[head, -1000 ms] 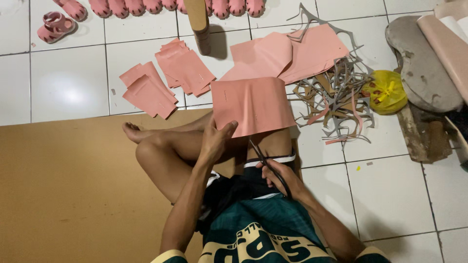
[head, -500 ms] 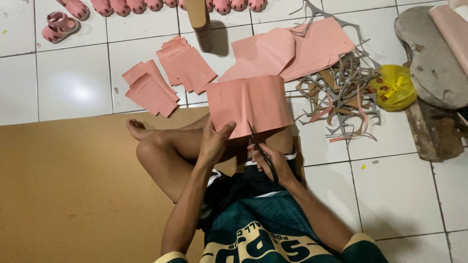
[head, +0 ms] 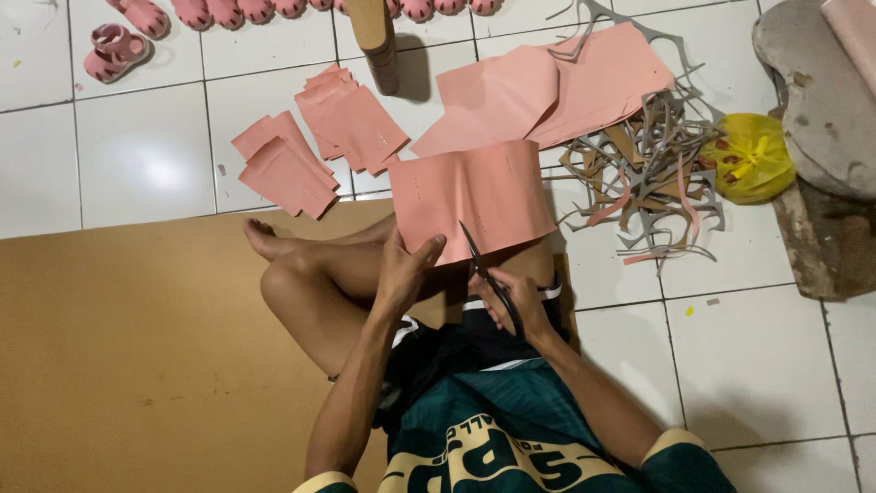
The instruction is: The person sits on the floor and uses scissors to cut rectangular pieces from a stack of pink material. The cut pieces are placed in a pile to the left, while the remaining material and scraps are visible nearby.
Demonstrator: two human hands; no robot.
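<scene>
Left hand [head: 401,274] holds pink sheet [head: 474,196] in a clenched grip at its lower edge. Right hand [head: 511,306] grasps scissors [head: 488,278], blades entering sheet at 6 o'clock. Scraps [head: 648,173] lie at 2 o'clock.

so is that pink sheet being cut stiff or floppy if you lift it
Probably floppy: the pink sheet bows where the left hand holds its edge. Likely light, since one hand props it up. The right hand works scissors into it, so it seems soft.

Dim, warm indoor light, glare on white floor tiles [head: 146,173], soft shadows.
</scene>
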